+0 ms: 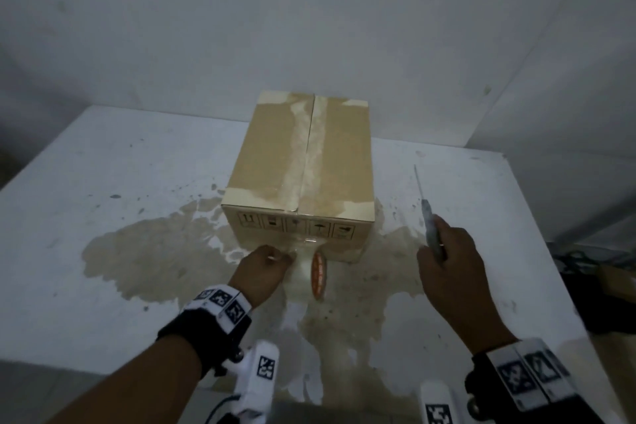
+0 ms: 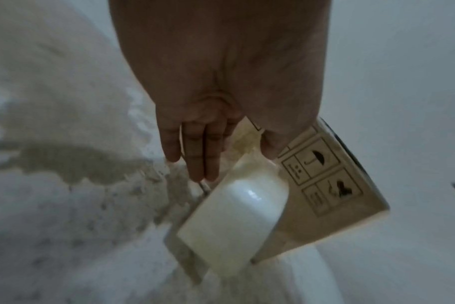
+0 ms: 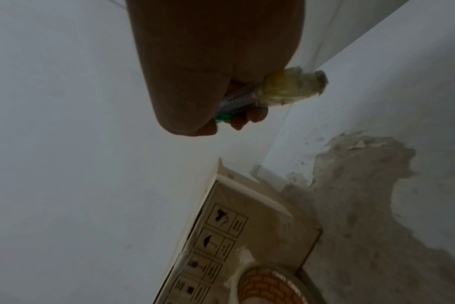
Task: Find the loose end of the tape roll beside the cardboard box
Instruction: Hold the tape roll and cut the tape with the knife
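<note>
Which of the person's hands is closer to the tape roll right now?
Left. The left hand is right beside the tape roll, fingertips at the tape near the cardboard box. The right hand is off to the roll's right, gripping a utility knife.

The brown cardboard box bore a row of black handling pictograms on its near side, an umbrella sign among them. The orange core of the clear tape roll carried white lettering too blurred to read.
</note>
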Available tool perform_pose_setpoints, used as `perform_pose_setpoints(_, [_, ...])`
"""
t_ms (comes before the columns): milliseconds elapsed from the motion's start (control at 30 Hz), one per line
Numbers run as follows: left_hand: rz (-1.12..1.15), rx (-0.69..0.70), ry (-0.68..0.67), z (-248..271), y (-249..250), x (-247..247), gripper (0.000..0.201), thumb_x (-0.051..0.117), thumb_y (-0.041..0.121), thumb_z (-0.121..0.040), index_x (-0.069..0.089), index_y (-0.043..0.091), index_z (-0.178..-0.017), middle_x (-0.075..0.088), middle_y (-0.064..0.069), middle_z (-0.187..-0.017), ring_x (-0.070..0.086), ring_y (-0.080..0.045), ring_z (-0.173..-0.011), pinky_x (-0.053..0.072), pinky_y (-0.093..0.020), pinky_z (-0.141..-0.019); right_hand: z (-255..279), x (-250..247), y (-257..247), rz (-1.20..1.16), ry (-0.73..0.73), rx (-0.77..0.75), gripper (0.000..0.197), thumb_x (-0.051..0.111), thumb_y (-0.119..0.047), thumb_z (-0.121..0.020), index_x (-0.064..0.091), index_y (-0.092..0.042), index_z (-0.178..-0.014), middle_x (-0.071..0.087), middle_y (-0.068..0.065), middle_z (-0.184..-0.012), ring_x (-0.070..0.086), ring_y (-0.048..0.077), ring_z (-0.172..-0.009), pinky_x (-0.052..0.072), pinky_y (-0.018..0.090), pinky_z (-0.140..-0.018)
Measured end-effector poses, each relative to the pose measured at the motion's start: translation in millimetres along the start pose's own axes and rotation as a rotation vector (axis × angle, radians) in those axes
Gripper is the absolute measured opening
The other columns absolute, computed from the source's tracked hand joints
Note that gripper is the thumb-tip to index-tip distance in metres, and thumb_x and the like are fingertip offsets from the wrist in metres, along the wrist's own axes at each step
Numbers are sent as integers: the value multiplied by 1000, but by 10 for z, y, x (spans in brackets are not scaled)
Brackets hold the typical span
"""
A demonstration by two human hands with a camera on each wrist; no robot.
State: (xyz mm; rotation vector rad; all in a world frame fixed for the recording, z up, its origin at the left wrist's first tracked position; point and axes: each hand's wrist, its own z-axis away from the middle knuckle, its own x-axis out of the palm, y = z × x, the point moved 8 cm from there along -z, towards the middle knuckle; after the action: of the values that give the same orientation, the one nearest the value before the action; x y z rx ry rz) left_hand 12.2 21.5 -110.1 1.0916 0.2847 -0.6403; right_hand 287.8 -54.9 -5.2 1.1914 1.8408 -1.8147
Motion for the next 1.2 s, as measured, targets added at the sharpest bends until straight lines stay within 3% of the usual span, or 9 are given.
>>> perform_pose_setpoints(100, [354,-114,-66,-55,-39,127,48,69,38,-78,57,4,-109,63,-15,-105,64,-29,-93,51,-48,-92,129,31,-241,-5,3,-58,23,51,-30,-91,56,-11,-103,47,5,-78,45,3,-68,29,12,-55])
perform_pose_setpoints(233, [441,-124,-132,-61,-58,221,69,77,40,-59,54,6,-116,67,-16,-106,69,-31,-91,57,-54,-79,272,74,-367,3,-12,-101,32,49,-34,-92,56,-12,-114,49,0,-83,47,1,-76,33,10,-63])
perform_pose_setpoints(367, [469,-106,-203,75,-18,213,8,64,10,-84,62,13,-91,68,-11,-83,67,-26,-76,56,-39,-69,396,188,-407,63,-102,-85,34,49,-27,-93,54,-11,-122,54,4,-96,49,13,-86,32,9,-69])
perform_pose_setpoints(500, [482,-123,-263,50,-177,279,53,71,21,-76,49,10,-123,65,-17,-110,69,-31,-88,59,-39,-65,453,314,-573,34,-138,-125,25,47,-24,-94,55,-17,-117,52,-1,-92,48,4,-81,34,3,-67])
perform_pose_setpoints(600, [499,-147,-289,25,-222,311,55,72,21,-76,46,11,-124,64,-20,-114,68,-35,-92,60,-46,-70,415,514,-729,-21,-181,-178,18,45,-24,-95,53,-18,-110,50,-5,-92,47,-8,-81,35,1,-69])
perform_pose_setpoints(833, [466,-152,-380,5,-253,291,72,75,22,-62,47,14,-127,66,-25,-109,67,-41,-94,54,-60,-78,123,758,-859,-66,-177,-148,16,40,-26,-97,51,-14,-96,57,5,-85,47,4,-66,38,13,-55])
perform_pose_setpoints(933, [432,-172,-447,16,-279,323,78,77,20,-61,42,16,-131,63,-31,-111,63,-51,-96,48,-69,-75,30,772,-855,-66,-162,-151,14,41,-25,-97,51,-15,-95,52,-1,-83,46,0,-69,37,8,-59])
perform_pose_setpoints(1067, [433,-185,-476,19,-326,302,82,79,17,-61,41,20,-134,64,-26,-114,66,-41,-96,51,-64,-80,-5,756,-831,-36,-134,-139,10,43,-22,-96,50,-16,-93,48,-6,-76,45,2,-65,35,13,-55])
perform_pose_setpoints(1200, [464,-166,-508,79,-281,244,66,70,6,-77,40,22,-133,65,-18,-113,67,-30,-87,58,-46,-77,-5,764,-839,-31,-109,-140,11,43,-21,-96,50,-14,-92,47,-6,-74,44,2,-64,37,7,-57])
